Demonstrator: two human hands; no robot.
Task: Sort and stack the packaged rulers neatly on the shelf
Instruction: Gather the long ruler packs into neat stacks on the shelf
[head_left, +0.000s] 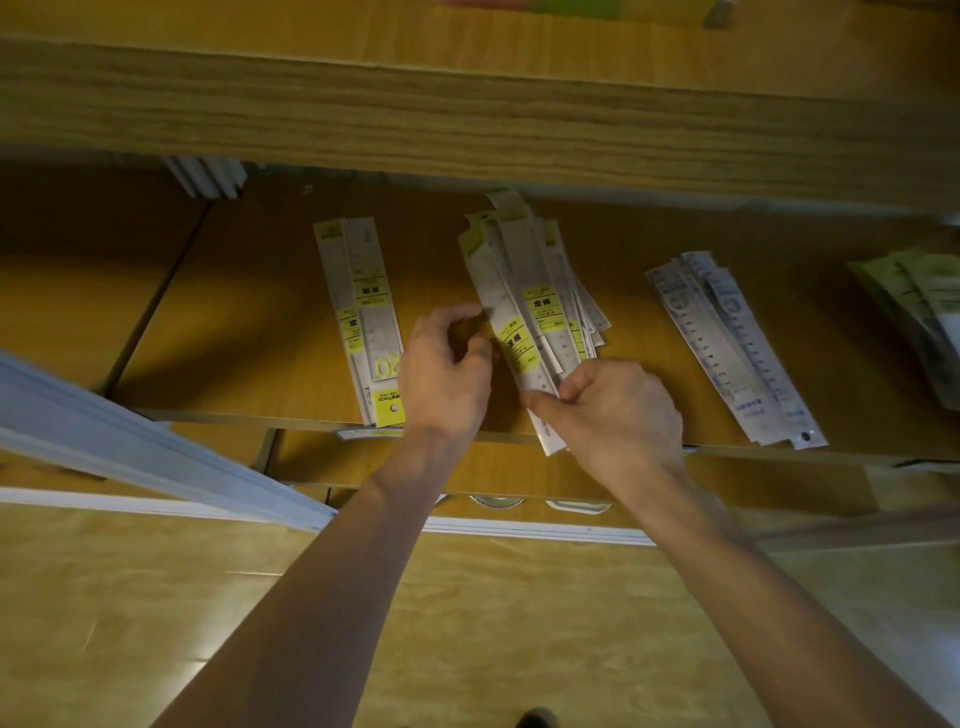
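On the wooden shelf lie three groups of packaged rulers. A small neat stack with yellow labels lies at the left. A loose, fanned pile with yellow labels sits in the middle. My right hand pinches the near end of one ruler from that pile. My left hand has its fingers curled at the left edge of the same pile, touching it. A third pile of blue-printed rulers lies to the right, apart from both hands.
An upper shelf board overhangs the work area. Greenish packets lie at the far right. White strips stand at the back left. A white sliding-door frame crosses the lower left, with tiled floor below.
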